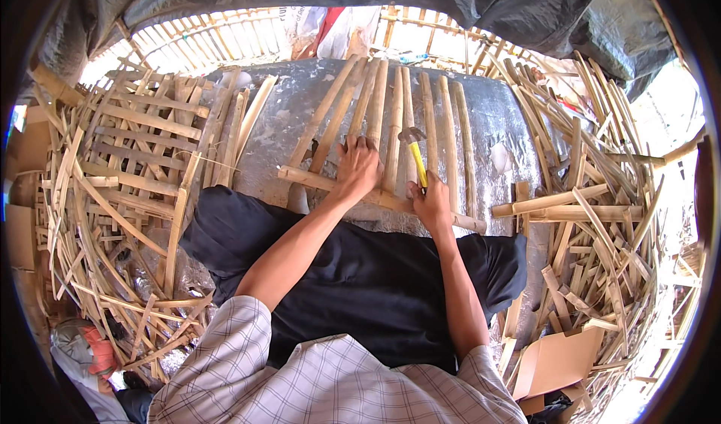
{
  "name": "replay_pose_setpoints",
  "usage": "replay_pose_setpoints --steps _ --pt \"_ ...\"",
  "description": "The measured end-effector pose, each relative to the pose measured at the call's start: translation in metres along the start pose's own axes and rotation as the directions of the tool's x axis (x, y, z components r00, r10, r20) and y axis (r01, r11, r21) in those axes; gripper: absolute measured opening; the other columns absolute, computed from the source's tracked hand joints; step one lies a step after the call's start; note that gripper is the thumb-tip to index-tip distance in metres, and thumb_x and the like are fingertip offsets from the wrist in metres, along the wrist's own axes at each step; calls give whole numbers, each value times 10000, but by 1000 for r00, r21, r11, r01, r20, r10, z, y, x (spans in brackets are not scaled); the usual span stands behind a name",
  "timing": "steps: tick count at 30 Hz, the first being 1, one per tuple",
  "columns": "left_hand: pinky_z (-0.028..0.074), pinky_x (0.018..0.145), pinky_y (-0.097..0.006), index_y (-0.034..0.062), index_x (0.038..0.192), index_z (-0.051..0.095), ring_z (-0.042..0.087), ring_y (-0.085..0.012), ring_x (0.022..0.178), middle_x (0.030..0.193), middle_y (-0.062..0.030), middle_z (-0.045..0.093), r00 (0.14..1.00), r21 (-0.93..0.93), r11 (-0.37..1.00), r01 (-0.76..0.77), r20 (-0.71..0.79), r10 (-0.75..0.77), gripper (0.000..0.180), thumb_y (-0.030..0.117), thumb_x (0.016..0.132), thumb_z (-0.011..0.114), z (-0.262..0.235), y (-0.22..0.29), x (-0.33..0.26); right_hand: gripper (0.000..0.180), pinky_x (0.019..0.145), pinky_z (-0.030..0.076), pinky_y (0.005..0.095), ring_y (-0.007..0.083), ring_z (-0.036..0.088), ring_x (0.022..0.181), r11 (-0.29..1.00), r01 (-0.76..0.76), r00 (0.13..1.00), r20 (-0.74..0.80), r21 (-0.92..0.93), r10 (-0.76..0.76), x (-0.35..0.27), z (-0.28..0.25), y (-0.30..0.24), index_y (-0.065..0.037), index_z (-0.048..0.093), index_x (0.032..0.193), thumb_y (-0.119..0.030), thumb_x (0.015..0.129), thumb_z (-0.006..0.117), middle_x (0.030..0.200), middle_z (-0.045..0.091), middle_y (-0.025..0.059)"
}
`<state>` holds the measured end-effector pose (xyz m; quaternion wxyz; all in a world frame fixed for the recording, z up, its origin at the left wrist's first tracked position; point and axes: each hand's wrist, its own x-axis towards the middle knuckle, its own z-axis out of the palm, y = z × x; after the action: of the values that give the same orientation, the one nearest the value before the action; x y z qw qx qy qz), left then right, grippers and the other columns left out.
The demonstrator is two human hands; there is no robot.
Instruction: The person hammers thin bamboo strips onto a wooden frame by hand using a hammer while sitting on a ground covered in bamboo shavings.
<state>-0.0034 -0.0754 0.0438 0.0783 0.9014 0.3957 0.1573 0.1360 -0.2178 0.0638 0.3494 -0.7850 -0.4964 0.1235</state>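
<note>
Several long bamboo slats (396,123) fan out away from me, their near ends at a bamboo crosspiece (319,181) that lies in front of my lap. My left hand (358,167) is pressed down on the slats just beyond the crosspiece, its fingers bent round one of them; the thumb side is partly hidden. In my right hand (433,205) is a claw hammer with a yellow handle (417,161), gripped low with the metal head (411,135) pointing away over the slats. The right wrist is above the right part of the crosspiece.
A dark plastic sheet (289,101) lies beneath the slats. At left stands a stack of bamboo lattice panels (150,127); split bamboo offcuts (593,289) pile up at right. A cardboard piece (557,360) rests at lower right. Black sheeting (526,7) hangs overhead.
</note>
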Motion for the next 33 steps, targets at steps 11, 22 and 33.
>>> replay_pose_setpoints --steps 11,22,33 --pt "417 908 -605 -118 1179 629 559 -359 1133 1198 -243 605 1000 -24 1000 -12 -7 11 454 173 846 734 2 3 -1 285 671 450 530 503 597 774 1000 -12 1000 11 4 12 0 2 9 46 577 933 -181 887 743 787 625 287" --pt "405 921 -596 -132 1155 640 545 -366 1155 1197 -262 601 995 1 999 43 88 -43 411 147 856 684 -2 6 1 291 643 448 522 496 597 742 999 13 1000 -17 32 -12 -1 4 9 51 570 892 -164 863 765 759 619 280" --pt "406 982 -619 -120 1299 577 572 -383 1182 1253 -259 594 994 -3 996 92 63 -92 534 199 879 654 3 -2 3 242 715 489 539 484 641 812 998 -10 1000 -24 -65 9 17 -9 -10 68 594 928 -121 871 734 854 661 275"
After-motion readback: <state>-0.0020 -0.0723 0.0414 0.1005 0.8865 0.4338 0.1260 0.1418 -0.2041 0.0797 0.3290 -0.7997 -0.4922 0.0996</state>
